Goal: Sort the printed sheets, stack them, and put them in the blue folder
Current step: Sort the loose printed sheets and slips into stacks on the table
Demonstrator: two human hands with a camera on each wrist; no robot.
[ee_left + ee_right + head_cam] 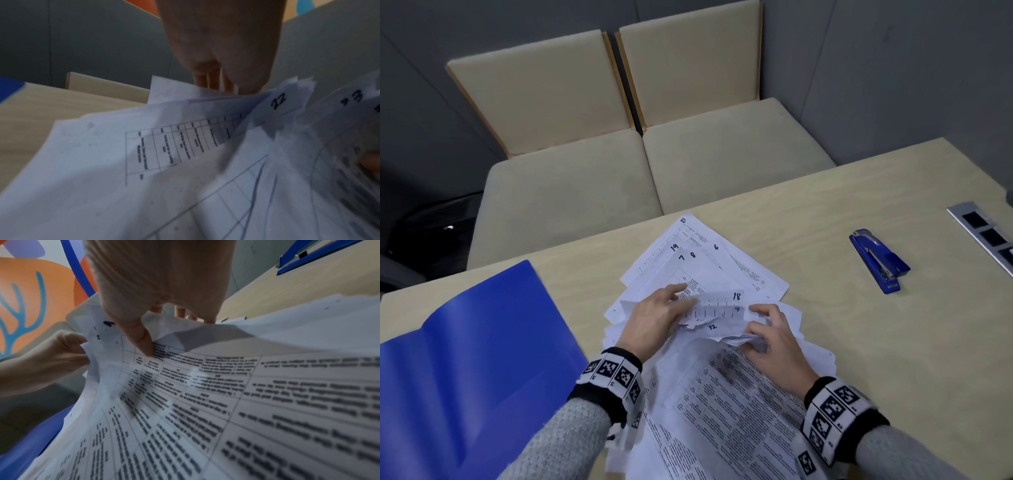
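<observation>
Loose printed sheets (709, 267) with handwritten numbers lie fanned across the table's middle. My left hand (654, 315) grips the left edge of the lifted, bent sheet marked 18 (719, 305), index finger stretched over the pile. My right hand (774, 335) pinches crumpled lifted corners on the other side. In the right wrist view its thumb (141, 340) presses the front of a raised sheet (226, 394), with the fingers behind it. The left wrist view shows sheets (123, 162) marked 22 and 23 under my left hand (222, 56). The blue folder (476, 359) lies open at the left.
A blue stapler (878, 260) lies on the wooden table (859, 342) to the right of the pile. A grey socket panel (986, 236) is set into the far right edge. Beige cushioned seats (619, 171) stand beyond the table's far edge.
</observation>
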